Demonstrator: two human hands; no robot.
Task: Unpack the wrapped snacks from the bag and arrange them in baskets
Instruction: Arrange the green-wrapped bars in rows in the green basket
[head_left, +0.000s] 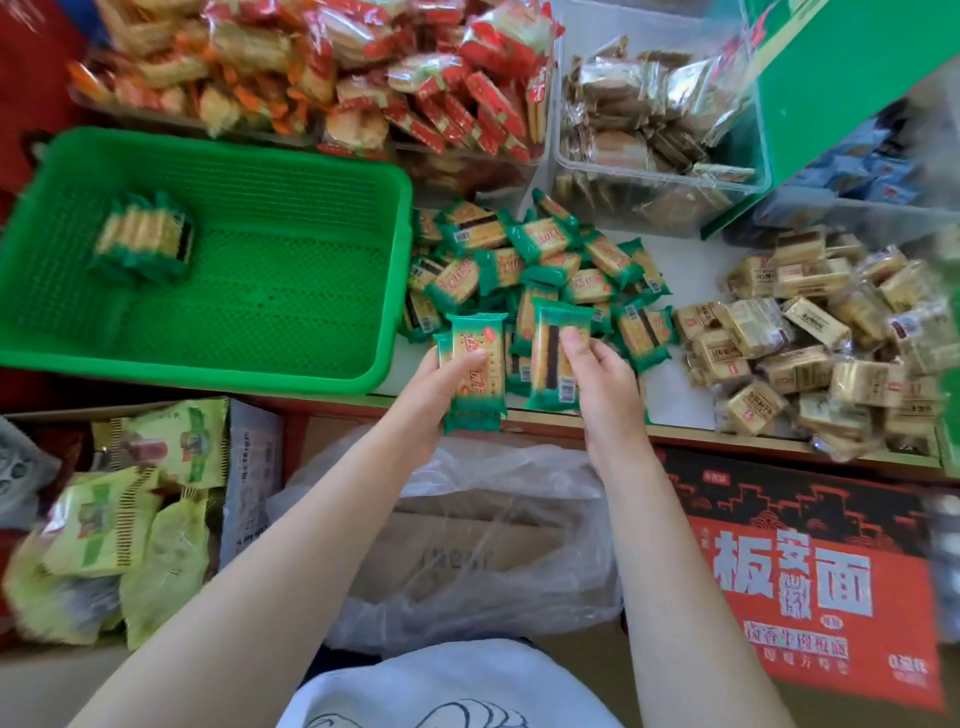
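Two green-wrapped snack packs are held at the counter's (670, 415) front edge, one gripped in the left hand (441, 384); one pinched by the right hand (597, 374); light, crinkly, slippery film over brittle biscuit, best held across the flat middle; the green basket (311, 364) lies left.

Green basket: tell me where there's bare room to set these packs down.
The green basket floor is bare right of and below the small stack at its left end. The green-wrapped pile beside the basket is crowded, as is the beige pile.
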